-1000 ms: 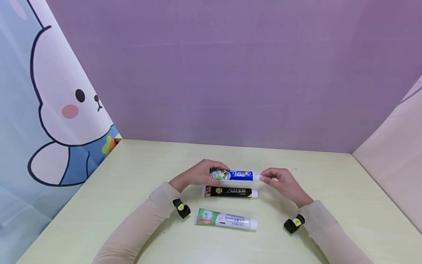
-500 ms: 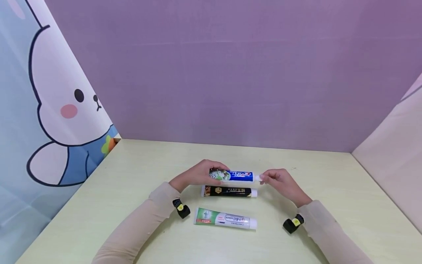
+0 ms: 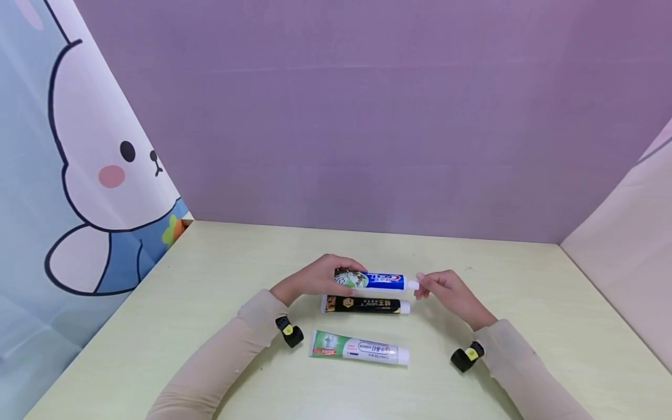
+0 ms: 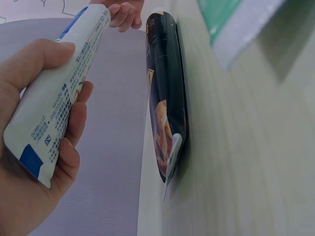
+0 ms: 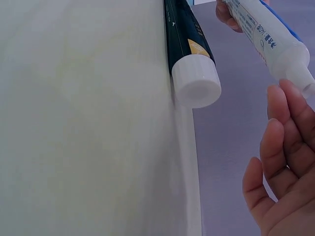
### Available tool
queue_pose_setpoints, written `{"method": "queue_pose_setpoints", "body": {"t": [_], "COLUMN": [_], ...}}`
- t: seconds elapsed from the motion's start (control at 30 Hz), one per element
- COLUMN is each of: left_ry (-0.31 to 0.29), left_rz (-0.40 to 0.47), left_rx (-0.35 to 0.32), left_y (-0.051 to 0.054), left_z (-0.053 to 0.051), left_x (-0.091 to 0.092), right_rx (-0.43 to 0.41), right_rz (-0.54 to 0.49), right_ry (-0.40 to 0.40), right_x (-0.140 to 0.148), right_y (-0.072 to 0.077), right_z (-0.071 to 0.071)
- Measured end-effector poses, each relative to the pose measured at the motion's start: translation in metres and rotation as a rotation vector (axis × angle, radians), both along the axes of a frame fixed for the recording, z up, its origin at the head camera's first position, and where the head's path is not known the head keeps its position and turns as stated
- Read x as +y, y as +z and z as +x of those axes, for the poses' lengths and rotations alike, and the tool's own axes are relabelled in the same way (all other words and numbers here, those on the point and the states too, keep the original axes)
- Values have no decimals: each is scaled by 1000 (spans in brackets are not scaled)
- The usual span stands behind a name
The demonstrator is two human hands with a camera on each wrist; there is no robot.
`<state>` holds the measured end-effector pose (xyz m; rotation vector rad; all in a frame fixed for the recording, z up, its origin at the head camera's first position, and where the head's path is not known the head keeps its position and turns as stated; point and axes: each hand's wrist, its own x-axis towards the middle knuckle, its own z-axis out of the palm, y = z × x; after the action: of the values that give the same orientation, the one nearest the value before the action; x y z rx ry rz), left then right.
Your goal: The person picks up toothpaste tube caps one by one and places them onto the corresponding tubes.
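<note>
My left hand (image 3: 320,275) holds a blue, green and white toothpaste tube (image 3: 385,282) above the table, its white cap (image 3: 413,285) pointing right. In the left wrist view the thumb lies along one face of that tube (image 4: 66,78) and the fingers curl round the other side. My right hand (image 3: 446,291) is at the cap end with its fingers loosely bent. From the right wrist, the fingertips (image 5: 288,93) appear to touch the cap, without a visible pinch; the thumb is out of that view. A black toothpaste tube (image 3: 362,305) with a white cap lies just nearer.
Closer to the front of the pale table (image 3: 262,245) lies a green and white toothpaste tube (image 3: 359,349), its cap to the right. A purple backdrop (image 3: 367,116) stands behind the table. A rabbit-print curtain (image 3: 31,204) hangs on the left and a pale panel (image 3: 630,233) on the right.
The right fingers have loosened from the cap, which now shows uncovered at its end. The left hand and its tube have stayed nearly still; the two tubes on the table have not moved.
</note>
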<state>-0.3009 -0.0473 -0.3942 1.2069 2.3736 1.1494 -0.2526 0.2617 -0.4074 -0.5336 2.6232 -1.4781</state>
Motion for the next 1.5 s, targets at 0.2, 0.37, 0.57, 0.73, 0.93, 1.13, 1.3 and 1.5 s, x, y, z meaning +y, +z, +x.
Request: {"method": "queue_pose_setpoints", "body": {"t": [0.2,0.37,0.57,0.73,0.93,1.13,1.3,1.5], "left_ry": [-2,4,-9,-10,-9,-13,-8,-5], "left_rz": [1,-3,14,9,5,15,11,13], "left_rx": [-1,6,14,13,11,14,15,5], "left_y": [-1,-1,-1,-1,-1,0,1,3], "left_z": [0,-1,-2,-1,-1,-1,0,2], "left_x": [0,1,0,0,0,-1,-2,-3], "right_rx": [-22,-2,41,104,139,146,155,140], "right_rz": [17,-2,0,-28,-30,0,9,26], "right_ry": [-31,-19,39,71,68,44,35,15], "right_x": [5,7,5,5,3,2,1,0], "right_y": [0,2,1,0,2,3,5,7], "right_z": [0,1,0,1,3,3,4,6]}}
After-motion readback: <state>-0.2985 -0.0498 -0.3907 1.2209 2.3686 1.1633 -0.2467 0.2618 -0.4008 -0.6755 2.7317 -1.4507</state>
